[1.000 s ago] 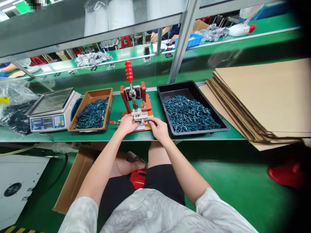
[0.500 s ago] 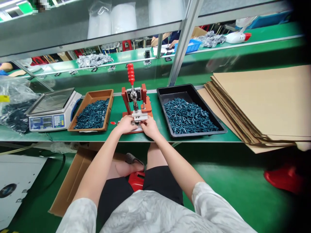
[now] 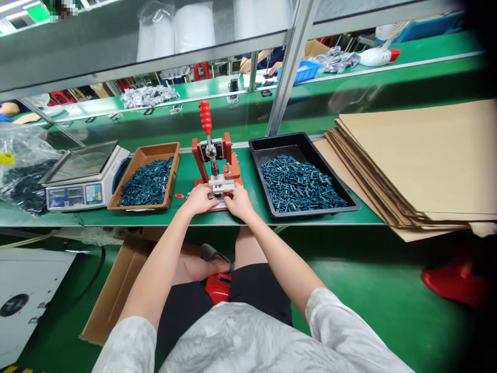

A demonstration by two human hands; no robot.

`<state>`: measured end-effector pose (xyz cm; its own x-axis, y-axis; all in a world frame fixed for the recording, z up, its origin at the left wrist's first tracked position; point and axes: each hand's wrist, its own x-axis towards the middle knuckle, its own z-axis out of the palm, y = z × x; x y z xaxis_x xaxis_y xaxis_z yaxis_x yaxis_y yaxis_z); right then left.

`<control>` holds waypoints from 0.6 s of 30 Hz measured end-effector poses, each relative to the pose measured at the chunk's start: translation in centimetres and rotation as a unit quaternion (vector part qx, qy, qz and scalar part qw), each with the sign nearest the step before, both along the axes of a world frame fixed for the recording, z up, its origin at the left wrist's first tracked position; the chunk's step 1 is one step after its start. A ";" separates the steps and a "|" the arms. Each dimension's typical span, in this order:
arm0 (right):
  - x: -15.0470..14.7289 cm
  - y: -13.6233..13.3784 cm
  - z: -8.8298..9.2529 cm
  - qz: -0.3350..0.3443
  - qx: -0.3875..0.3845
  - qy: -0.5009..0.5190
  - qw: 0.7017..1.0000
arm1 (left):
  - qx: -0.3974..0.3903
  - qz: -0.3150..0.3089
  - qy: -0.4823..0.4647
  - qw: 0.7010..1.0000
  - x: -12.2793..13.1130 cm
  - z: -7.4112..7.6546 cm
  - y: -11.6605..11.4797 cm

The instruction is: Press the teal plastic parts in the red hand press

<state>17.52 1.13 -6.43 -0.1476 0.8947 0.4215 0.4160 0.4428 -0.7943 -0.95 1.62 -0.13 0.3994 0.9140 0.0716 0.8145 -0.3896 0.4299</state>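
Observation:
A hand press (image 3: 213, 155) with a red ribbed lever handle stands upright on the green bench in front of me. My left hand (image 3: 200, 200) is at the left of its metal fixture (image 3: 222, 184), fingers bent inward and closed. On the right side of the fixture, my right hand (image 3: 238, 202) has its fingers curled in the same way. Whatever the fingertips hold is too small and covered to make out. A small red-tipped piece (image 3: 180, 196) sticks out left of my left hand. Dark blue-green small parts fill a brown tray (image 3: 177, 171) and a black tray (image 3: 277, 140).
A weighing scale (image 3: 83, 178) and a plastic bag of dark parts (image 3: 25, 176) are at the left. Cardboard sheets (image 3: 419, 160) are stacked at the right. A metal post (image 3: 287, 72) rises behind the bench. Across it, a co-worker's hand (image 3: 275, 68) is near a blue basket (image 3: 306, 71).
The whole view has shifted slightly, with the press and trays a little further left and up. Both hands stay at the fixture; no other clear change.

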 end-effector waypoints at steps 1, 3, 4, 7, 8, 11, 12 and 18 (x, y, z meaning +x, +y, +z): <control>0.0 -0.1 0.1 -0.002 0.001 -0.003 1.000 | 0.008 0.003 0.001 1.000 0.1 0.0 -0.1; 0.1 -0.2 0.2 0.000 0.007 -0.010 1.000 | 0.034 0.006 0.001 0.999 0.4 -0.1 -0.5; 0.2 -0.2 0.3 0.002 0.011 -0.012 1.000 | 0.047 0.003 0.000 0.999 0.4 -0.2 -0.9; 0.2 -0.1 0.3 0.002 0.025 -0.017 1.000 | 0.101 -0.003 -0.014 0.995 -0.4 -0.4 -2.9; 0.1 -0.1 0.3 0.002 0.028 -0.019 0.999 | 0.138 0.020 -0.030 0.990 -1.0 -0.5 -3.6; 0.0 -0.2 0.4 0.005 0.027 -0.023 0.999 | 0.240 0.193 -0.131 0.942 -3.4 -0.3 -4.2; -0.1 -0.2 0.4 0.004 0.024 -0.024 0.999 | 0.240 0.250 -0.168 0.923 -3.9 -0.2 -3.9; 0.3 -0.2 0.6 0.002 -0.007 -0.011 1.000 | 0.126 0.229 -0.182 0.948 -0.5 -0.5 -1.1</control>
